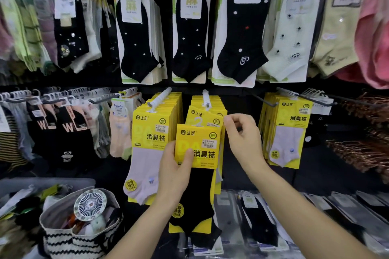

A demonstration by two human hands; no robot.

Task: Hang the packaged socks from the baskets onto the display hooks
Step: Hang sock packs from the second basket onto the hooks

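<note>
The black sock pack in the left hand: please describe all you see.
The black sock pack is a black ankle sock on a yellow card; the header bears black characters, a green seal and a white label. A yellow sticker sits low on it. It is upright, on no hook. The left hand grips its left edge, thumb on the header.

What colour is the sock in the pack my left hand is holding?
The sock is black, backed by a yellow card; the head view shows it.
</note>
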